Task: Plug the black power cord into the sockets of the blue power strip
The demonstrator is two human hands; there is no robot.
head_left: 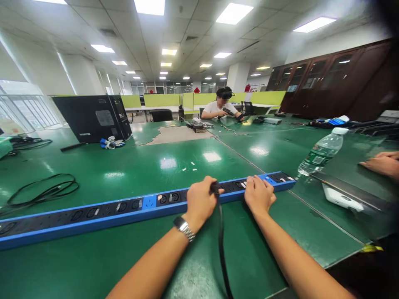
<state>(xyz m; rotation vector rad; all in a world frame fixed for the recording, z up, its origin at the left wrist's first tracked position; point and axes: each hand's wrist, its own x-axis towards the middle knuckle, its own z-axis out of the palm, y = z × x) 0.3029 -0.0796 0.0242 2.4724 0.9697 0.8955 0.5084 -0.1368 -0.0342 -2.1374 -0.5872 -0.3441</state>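
Note:
A long blue power strip (149, 202) with black socket panels lies across the green table in front of me. My left hand (201, 203), with a metal watch (184, 228) on the wrist, is closed around a black plug (215, 188) just over the strip's sockets. From the plug a black power cable (221, 245) hangs down towards me. Whether the plug sits in a socket is hidden by my fingers. Further right, my right hand (259, 194) grips the strip, its fingers bent over the top.
Beyond the strip's right end stand a water bottle (324, 151) and a white device (343, 198). Another person's hand (382, 162) rests at the right. A coiled cable (46, 191), a computer case (93, 118) and gloves (112, 143) lie left. A co-worker (218, 109) sits opposite.

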